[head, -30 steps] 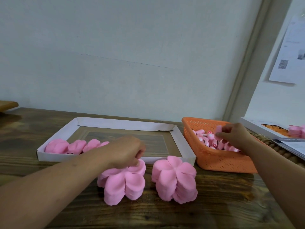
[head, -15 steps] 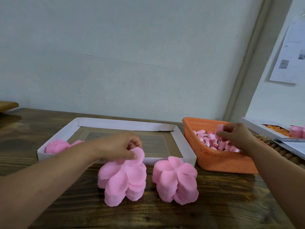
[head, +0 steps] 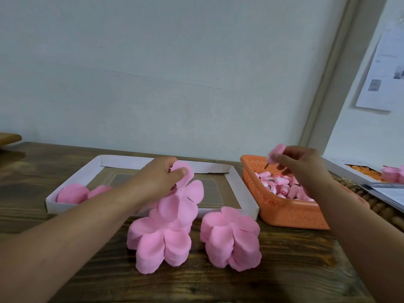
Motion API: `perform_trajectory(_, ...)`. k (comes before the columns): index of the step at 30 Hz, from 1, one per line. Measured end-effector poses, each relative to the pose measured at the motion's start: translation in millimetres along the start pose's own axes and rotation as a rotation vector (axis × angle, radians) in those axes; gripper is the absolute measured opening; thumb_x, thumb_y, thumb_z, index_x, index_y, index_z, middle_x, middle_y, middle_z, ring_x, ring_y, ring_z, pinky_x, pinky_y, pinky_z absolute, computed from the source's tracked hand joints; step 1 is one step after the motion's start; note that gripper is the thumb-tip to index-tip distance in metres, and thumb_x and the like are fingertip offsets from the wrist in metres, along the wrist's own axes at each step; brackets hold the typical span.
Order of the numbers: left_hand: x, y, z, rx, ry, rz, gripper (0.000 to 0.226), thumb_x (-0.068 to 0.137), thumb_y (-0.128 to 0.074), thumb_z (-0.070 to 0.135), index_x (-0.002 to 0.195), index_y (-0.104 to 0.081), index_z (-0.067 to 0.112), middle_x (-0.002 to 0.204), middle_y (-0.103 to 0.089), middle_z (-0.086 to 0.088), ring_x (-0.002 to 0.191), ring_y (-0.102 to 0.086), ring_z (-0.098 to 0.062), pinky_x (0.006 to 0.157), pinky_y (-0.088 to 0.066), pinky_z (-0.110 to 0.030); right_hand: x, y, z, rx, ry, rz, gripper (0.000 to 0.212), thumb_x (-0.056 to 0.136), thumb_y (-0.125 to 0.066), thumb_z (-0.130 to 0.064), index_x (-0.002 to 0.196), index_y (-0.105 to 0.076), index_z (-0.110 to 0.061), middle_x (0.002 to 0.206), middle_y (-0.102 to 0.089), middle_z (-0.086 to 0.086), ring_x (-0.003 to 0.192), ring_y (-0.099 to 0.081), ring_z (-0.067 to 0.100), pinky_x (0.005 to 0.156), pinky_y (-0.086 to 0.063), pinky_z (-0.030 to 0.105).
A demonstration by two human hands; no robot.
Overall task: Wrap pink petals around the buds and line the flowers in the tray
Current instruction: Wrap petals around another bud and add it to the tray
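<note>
left hand (head: pixel 157 180): thumb and fingers pinch one lobe of a pink petal sheet (head: pixel 183 197), lifted above the left petal stack (head: pixel 158 239); sheet hangs down, lower lobes close to or touching the stack top, can't tell which
right hand (head: pixel 301 165): fingertips pinch a pink bud (head: pixel 276 152), held up over the orange basket (head: pixel 282 212), clear of its contents
buds in basket (head: pixel 284 189): loose pile of pink buds, fills the visible part of the basket floor
right petal stack (head: pixel 231 237): thick pile of flower-shaped sheets on the wooden table (head: pixel 218 283), just beside the left stack, not touching it
tray (head: pixel 240 189): shallow white cardboard tray, behind both stacks, basket just to its right
finished flowers (head: pixel 73 194): at least two pink ones lined along the tray's front-left corner, partly hidden by the left forearm
far right: second white tray (head: pixel 347 171) with orange and pink pieces, details too small to tell
wall: paper sheet (head: pixel 384 68) pinned top right
</note>
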State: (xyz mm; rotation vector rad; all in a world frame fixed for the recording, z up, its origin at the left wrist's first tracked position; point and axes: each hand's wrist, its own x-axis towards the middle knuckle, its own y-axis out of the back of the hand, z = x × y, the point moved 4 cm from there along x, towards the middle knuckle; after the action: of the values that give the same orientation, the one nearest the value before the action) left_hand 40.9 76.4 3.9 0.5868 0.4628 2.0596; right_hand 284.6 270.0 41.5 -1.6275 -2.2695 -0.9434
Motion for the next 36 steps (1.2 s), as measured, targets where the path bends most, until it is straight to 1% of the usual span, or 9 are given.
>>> perform_trajectory(3, -3.4, -5.2, 1.0, -0.246, 0.11, 0.052, 0.02, 0.097, -0.051, 0.021, 0.079, -0.057, 0.015, 0.047, -0.048, 0.008, 0.03, -0.039, -0.001, 0.034, -0.03, -0.012, -16.5, -16.3, -23.6, 0.153, 0.029, -0.037, 0.011, 0.08, -0.071, -0.013, 0.072, -0.074, -0.021, 0.068, -0.071, 0.0, 0.057, -0.06, 0.009, 0.054, -0.051, 0.022)
perform_trajectory(7, -5.7, -10.7, 4.9, -0.205, 0.113, 0.11, 0.017, 0.096, -0.052, 0.024, 0.084, -0.06, 0.015, 0.054, -0.051, 0.003, 0.03, -0.042, -0.002, 0.036, -0.03, -0.013, -40.4, -43.4, -46.9, 0.304, 0.058, -0.163, 0.008, 0.079, -0.068, -0.003, 0.082, -0.073, -0.007, 0.074, -0.072, 0.006, 0.062, -0.059, 0.012, 0.057, -0.049, 0.022)
perform_trajectory(12, -4.9, -18.8, 8.1, -0.239, 0.105, 0.145, 0.016, 0.097, -0.05, 0.024, 0.095, -0.06, 0.012, 0.076, -0.059, -0.003, 0.059, -0.055, -0.014, 0.061, -0.041, -0.026, -63.2, -70.1, -66.3, 0.417, 0.112, -0.333, 0.011, 0.078, -0.067, 0.002, 0.08, -0.073, -0.006, 0.079, -0.073, 0.007, 0.07, -0.063, 0.014, 0.065, -0.049, 0.021)
perform_trajectory(16, -4.7, -25.4, 8.3, -0.279, 0.117, 0.153, 0.016, 0.098, -0.048, 0.023, 0.088, -0.057, 0.014, 0.076, -0.057, -0.001, 0.06, -0.053, -0.013, 0.061, -0.041, -0.025, -70.8, -80.5, -68.7, 0.375, 0.137, -0.375, 0.008, 0.078, -0.069, 0.003, 0.085, -0.071, 0.0, 0.087, -0.072, 0.017, 0.085, -0.068, 0.031, 0.082, -0.053, 0.039)
perform_trajectory(19, -4.4, -29.6, 8.9, -0.281, 0.128, 0.149, 0.019, 0.099, -0.048, 0.022, 0.081, -0.054, 0.02, 0.075, -0.056, 0.001, 0.058, -0.053, -0.01, 0.057, -0.04, -0.024, -76.2, -85.3, -73.9, 0.316, 0.178, -0.409, 0.007, 0.077, -0.07, 0.005, 0.084, -0.071, 0.002, 0.084, -0.072, 0.016, 0.077, -0.066, 0.019, 0.078, -0.051, 0.022)
perform_trajectory(22, -5.3, -32.5, 9.1, -0.284, 0.146, 0.126, 0.019, 0.099, -0.048, 0.024, 0.082, -0.055, 0.019, 0.082, -0.06, -0.004, 0.065, -0.055, -0.014, 0.057, -0.044, -0.021, -80.0, -87.8, -79.1, 0.095, 0.284, -0.381, 0.016, 0.075, -0.072, 0.002, 0.074, -0.07, -0.013, 0.071, -0.069, -0.005, 0.063, -0.056, 0.002, 0.074, -0.038, 0.0)
perform_trajectory(27, -6.3, -32.9, 5.5, -0.278, 0.205, 0.076, 0.018, 0.099, -0.048, 0.027, 0.091, -0.06, 0.017, 0.103, -0.065, -0.015, 0.098, -0.061, -0.034, 0.081, -0.047, -0.038, -83.9, -88.2, -77.5, -0.047, 0.343, -0.337, 0.017, 0.075, -0.072, -0.003, 0.072, -0.069, -0.02, 0.062, -0.06, -0.017, 0.063, -0.052, -0.003, 0.07, -0.038, 0.001)
perform_trajectory(33, -5.5, -36.6, 2.8, -0.304, 0.25, 0.05, 0.022, 0.098, -0.047, 0.022, 0.09, -0.062, 0.009, 0.1, -0.066, -0.019, 0.087, -0.06, -0.032, 0.082, -0.048, -0.039, -88.9, -94.8, -76.4, -0.116, 0.316, -0.384, 0.021, 0.076, -0.071, -0.008, 0.091, -0.073, -0.023, 0.086, -0.069, -0.011, 0.079, -0.06, 0.003, 0.07, -0.046, 0.014)
perform_trajectory(36, -4.6, -35.4, 2.1, -0.315, 0.264, 0.053, 0.021, 0.097, -0.045, 0.019, 0.091, -0.061, 0.007, 0.097, -0.061, -0.019, 0.082, -0.053, -0.027, 0.076, -0.042, -0.034, -89.2, -94.6, -77.5, -0.099, 0.322, -0.375, 0.022, 0.076, -0.072, -0.008, 0.09, -0.073, -0.025, 0.089, -0.068, -0.016, 0.079, -0.061, 0.002, 0.071, -0.045, 0.01)
